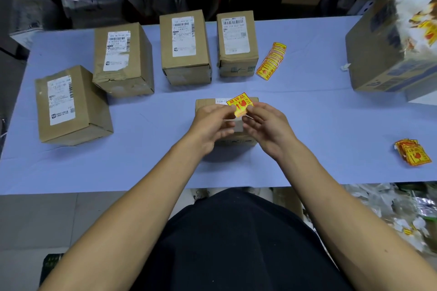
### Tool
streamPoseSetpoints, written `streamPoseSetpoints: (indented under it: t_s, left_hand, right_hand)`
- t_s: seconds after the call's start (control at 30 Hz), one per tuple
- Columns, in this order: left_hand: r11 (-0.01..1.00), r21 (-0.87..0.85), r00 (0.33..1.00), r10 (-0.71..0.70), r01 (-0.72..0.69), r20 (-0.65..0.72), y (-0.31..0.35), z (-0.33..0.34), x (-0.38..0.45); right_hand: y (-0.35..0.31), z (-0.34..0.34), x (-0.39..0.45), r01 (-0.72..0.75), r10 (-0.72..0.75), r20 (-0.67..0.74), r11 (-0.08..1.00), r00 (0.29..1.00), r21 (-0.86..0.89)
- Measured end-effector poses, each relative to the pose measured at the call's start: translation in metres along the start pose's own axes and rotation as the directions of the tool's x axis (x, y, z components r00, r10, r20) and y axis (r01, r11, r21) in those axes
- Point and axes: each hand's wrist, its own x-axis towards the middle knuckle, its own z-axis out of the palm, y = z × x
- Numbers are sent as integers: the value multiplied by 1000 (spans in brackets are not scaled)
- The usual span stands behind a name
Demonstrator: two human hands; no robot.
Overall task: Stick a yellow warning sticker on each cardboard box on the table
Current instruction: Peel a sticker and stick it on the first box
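A yellow warning sticker point(239, 104) is pinched at its lower edge by the fingers of the left hand point(211, 124) and the right hand point(264, 125), just above the near cardboard box point(205, 104). Four more boxes point(185, 46) are seen behind this box. A sticker strip point(272, 61) lies behind it to the right on the tabletop point(319, 111).

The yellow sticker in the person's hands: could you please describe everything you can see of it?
The yellow sticker is a small, roughly square label, yellow with a red band of characters along its top and a red graphic below. It looks thin and glossy. It is held tilted, above the cardboard box nearest the person, not yet stuck down. The left hand pinches its lower left edge and the right hand its lower right, so its bottom part is hidden by fingertips.
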Motion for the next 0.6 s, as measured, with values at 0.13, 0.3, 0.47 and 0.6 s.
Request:
streamPoseSetpoints:
  t_s: [0.13, 0.3, 0.47, 0.6]
  left_hand:
    - [995, 41, 995, 94, -92, -46, -3, 2, 5]
    - [945, 263, 981, 194, -193, 21, -3, 0, 8]
    - [945, 285, 984, 133, -163, 122, -1, 0, 11]
    - [916, 378, 990, 101, -131, 97, -4, 6, 16]
  right_hand:
    - [4, -4, 1, 62, -67, -24, 983, 997, -170]
    - [3, -17, 4, 178, -297, -111, 790, 948, -587]
    - [-7, -25, 8, 202, -246, -2, 799, 969, -567]
    - [-3, -32, 13, 182, -246, -13, 748, 969, -638]
